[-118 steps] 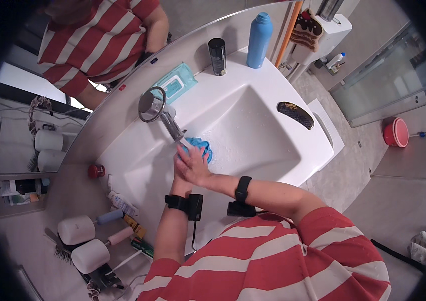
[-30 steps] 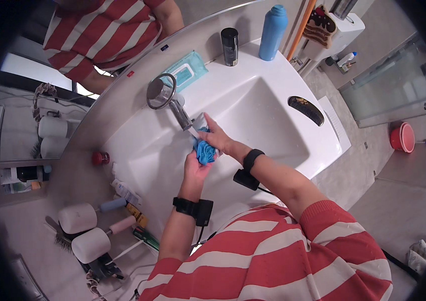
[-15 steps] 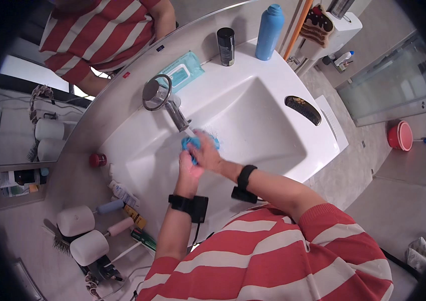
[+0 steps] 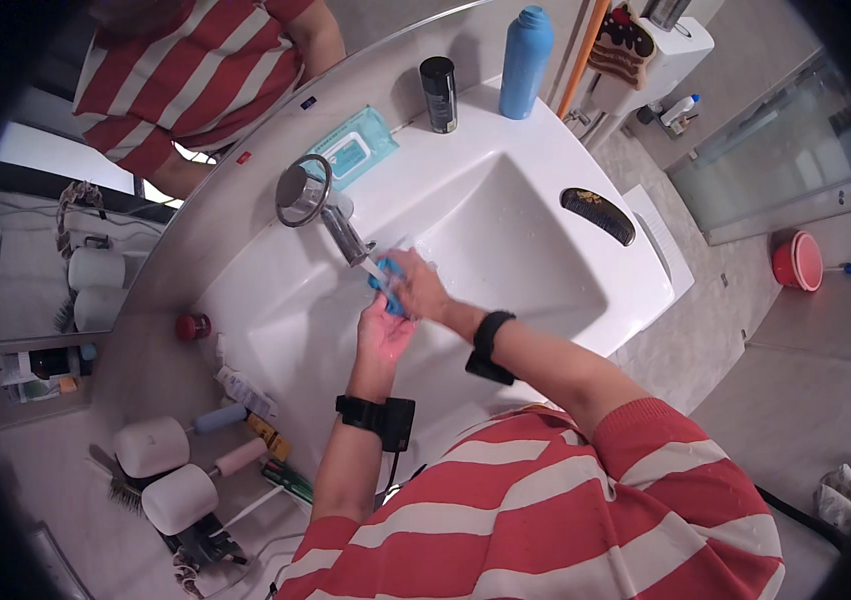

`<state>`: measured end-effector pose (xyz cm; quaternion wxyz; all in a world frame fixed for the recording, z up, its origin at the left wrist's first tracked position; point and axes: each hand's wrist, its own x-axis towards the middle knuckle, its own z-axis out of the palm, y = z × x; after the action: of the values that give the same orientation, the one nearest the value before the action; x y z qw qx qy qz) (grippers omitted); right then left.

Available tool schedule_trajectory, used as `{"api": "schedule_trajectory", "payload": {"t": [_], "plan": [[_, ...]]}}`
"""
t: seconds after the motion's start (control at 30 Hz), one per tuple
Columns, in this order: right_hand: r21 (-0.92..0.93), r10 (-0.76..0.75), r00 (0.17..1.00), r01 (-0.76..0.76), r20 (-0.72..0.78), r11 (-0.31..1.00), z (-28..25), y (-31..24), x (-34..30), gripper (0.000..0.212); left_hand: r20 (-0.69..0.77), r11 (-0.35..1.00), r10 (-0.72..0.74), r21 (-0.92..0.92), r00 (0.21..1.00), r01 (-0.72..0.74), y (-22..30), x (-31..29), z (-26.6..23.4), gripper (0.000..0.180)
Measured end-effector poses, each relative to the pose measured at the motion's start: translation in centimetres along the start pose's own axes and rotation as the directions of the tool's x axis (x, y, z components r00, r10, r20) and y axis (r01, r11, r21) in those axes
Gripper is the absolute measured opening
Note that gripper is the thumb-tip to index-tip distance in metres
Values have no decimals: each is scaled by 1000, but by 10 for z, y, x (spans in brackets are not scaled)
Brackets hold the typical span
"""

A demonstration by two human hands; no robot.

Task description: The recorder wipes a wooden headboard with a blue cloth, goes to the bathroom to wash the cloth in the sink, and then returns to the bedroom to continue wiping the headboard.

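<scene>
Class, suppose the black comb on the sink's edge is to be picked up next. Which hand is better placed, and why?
Probably the right hand: it is nearer the comb, which lies to its right; the left hand sits farther off. Both are at the crumpled blue item, though.

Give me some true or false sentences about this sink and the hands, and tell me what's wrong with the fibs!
1. The left hand and right hand are both at the blue thing under the faucet. True.
2. The black comb lies at the bottom of the basin. False: the comb lies up on the sink's rim.
3. The tall blue bottle stands beside a shorter black can. True.
4. The round bucket is green. False: it is red.
5. The person's shirt is striped. True.
</scene>
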<state>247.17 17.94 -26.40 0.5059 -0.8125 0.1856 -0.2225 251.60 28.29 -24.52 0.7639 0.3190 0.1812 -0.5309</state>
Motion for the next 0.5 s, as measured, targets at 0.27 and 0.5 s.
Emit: {"api": "schedule_trajectory", "payload": {"t": [0.27, 0.5], "plan": [[-121, 531, 843, -520, 83, 845, -61, 23, 31, 50, -111, 927, 156, 360, 982, -107, 39, -23, -22, 39], [324, 494, 651, -737, 576, 593, -73, -32, 28, 64, 570, -580, 594, 792, 568, -189, 18, -3, -39, 44]]}}
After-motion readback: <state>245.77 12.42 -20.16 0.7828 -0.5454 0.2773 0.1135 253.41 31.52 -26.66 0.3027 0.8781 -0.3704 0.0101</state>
